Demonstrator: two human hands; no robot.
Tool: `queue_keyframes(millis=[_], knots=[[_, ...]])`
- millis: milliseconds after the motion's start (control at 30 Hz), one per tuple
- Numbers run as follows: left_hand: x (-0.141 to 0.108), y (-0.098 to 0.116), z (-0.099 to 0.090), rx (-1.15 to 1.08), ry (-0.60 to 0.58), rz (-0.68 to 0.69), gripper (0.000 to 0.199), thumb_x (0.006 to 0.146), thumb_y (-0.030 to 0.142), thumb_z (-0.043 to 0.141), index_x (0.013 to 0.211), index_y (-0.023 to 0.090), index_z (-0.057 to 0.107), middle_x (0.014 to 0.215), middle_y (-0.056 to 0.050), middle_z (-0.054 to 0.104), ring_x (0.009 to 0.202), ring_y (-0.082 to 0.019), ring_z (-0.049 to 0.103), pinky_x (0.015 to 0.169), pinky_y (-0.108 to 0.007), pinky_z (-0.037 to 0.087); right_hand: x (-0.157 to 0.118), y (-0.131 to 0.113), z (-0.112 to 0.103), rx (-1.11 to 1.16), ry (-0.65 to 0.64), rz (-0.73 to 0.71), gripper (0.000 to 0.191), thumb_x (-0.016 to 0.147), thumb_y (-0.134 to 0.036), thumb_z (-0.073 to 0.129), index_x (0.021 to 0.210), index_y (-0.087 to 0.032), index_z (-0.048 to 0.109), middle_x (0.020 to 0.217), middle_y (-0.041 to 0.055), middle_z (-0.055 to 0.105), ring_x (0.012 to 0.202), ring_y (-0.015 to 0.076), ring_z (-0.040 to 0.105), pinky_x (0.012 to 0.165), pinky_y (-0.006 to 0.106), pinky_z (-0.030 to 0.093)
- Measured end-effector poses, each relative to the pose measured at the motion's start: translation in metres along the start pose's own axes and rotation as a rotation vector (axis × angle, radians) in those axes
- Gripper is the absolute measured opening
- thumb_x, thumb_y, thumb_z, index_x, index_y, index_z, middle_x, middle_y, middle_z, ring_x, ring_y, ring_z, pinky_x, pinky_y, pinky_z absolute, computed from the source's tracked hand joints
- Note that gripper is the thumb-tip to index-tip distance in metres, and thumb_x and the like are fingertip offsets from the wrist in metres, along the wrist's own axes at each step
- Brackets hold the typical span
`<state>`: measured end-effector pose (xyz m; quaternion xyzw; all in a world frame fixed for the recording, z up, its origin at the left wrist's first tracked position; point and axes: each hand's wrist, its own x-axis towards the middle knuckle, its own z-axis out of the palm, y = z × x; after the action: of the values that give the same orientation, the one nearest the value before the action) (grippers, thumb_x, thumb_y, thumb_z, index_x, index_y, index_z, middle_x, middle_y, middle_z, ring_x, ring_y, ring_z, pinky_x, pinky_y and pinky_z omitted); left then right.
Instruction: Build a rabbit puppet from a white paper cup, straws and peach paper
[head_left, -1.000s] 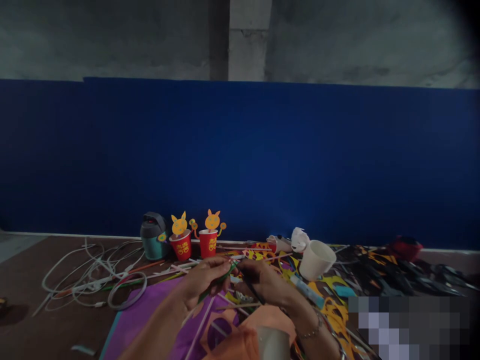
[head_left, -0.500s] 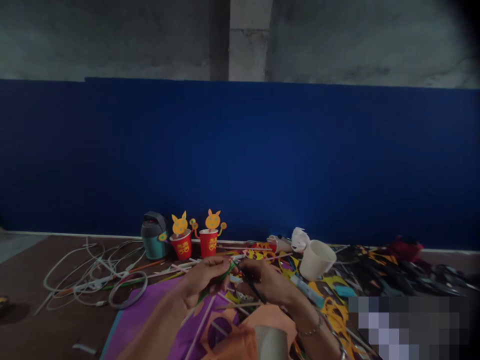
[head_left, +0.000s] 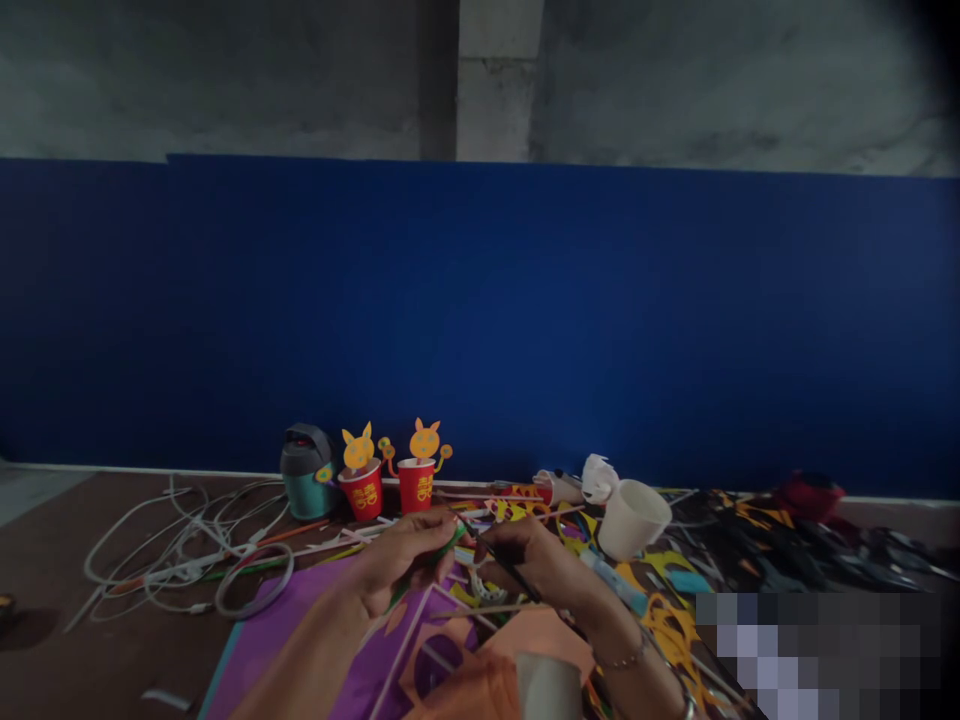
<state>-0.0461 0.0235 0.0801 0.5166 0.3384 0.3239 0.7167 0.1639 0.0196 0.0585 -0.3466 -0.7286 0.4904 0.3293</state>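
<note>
Near the table's front middle, my left hand point(head_left: 409, 552) is closed, pinching a narrow green piece point(head_left: 451, 542) between thumb and fingers. Its lower end shows below the palm; paper or something else, I cannot tell. Just to the right, my right hand point(head_left: 529, 560) is closed round a slim black tool point(head_left: 510, 570), whose thin front end points toward the green piece. Whether it is scissors or a pen is unclear. Beneath the hands lie purple paper point(head_left: 300, 620), orange cut paper point(head_left: 480, 680) and a pale stick point(head_left: 476, 611).
Behind stand two red paper cups point(head_left: 417, 487) with orange cat faces, and a teal-and-grey flask point(head_left: 306, 475). White cables point(head_left: 180, 545) coil at left. A white cup point(head_left: 634, 520), crumpled tissue point(head_left: 600, 478) and yellow paper scraps point(head_left: 667, 620) lie right. A blue panel point(head_left: 480, 320) rises behind.
My right hand has shifted slightly right and down, widening the gap between the hands. My left hand keeps hold of the green piece, nearly in place.
</note>
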Motion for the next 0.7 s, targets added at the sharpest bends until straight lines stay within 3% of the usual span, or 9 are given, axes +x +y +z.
queue_keyframes(millis=[100,200,300,400,533,700], knots=[[0.001,-0.001,0.0,-0.012,0.005,0.014,0.028,0.083,0.041,0.061,0.074,0.014,0.062,0.046,0.003,0.055,0.035,-0.002,0.03,0.035,-0.016,0.014,0.0,-0.001,0.002,0.005,0.04,0.024,0.018,0.074,-0.031,0.07,0.078,-0.013,0.066,0.056,-0.0062,0.042,0.05,0.0057,0.031,0.046,0.019,0.024],[0.005,-0.004,0.002,-0.061,0.048,0.069,0.025,0.082,0.038,0.063,0.078,0.013,0.063,0.057,-0.001,0.063,0.039,-0.003,0.042,0.038,-0.014,0.025,0.004,-0.001,0.005,0.138,0.07,0.031,0.021,0.074,-0.033,0.071,0.085,-0.016,0.064,0.06,-0.0054,0.049,0.05,0.0066,0.039,0.047,0.019,0.031],[0.009,-0.01,0.008,-0.19,0.107,0.148,0.021,0.076,0.027,0.071,0.091,0.014,0.064,0.077,-0.006,0.07,0.059,-0.01,0.061,0.056,-0.018,0.045,0.011,0.002,0.011,0.342,0.159,-0.041,0.028,0.073,-0.034,0.073,0.092,-0.018,0.06,0.074,-0.0015,0.06,0.065,0.0111,0.054,0.06,0.022,0.043],[0.011,-0.013,0.017,-0.307,0.17,0.216,0.027,0.073,0.019,0.072,0.099,0.016,0.062,0.09,-0.007,0.071,0.079,-0.017,0.068,0.071,-0.025,0.051,0.017,0.005,0.018,0.468,0.228,-0.064,0.039,0.066,-0.031,0.079,0.095,-0.019,0.056,0.086,0.0013,0.064,0.077,0.0149,0.06,0.073,0.027,0.047],[0.011,-0.014,0.027,-0.389,0.25,0.291,0.029,0.076,0.019,0.071,0.102,0.021,0.059,0.097,-0.005,0.071,0.092,-0.02,0.068,0.078,-0.028,0.053,0.02,0.001,0.028,0.501,0.218,-0.052,0.049,0.056,-0.025,0.084,0.096,-0.019,0.056,0.084,0.0015,0.064,0.073,0.0147,0.061,0.067,0.025,0.048],[0.013,-0.015,0.03,-0.499,0.249,0.294,0.024,0.078,0.014,0.067,0.101,0.02,0.059,0.1,-0.005,0.072,0.097,-0.02,0.068,0.083,-0.029,0.053,0.021,-0.006,0.032,0.502,0.323,0.027,0.044,0.052,-0.02,0.083,0.087,-0.017,0.056,0.075,-0.0007,0.064,0.059,0.0097,0.055,0.051,0.019,0.04]])
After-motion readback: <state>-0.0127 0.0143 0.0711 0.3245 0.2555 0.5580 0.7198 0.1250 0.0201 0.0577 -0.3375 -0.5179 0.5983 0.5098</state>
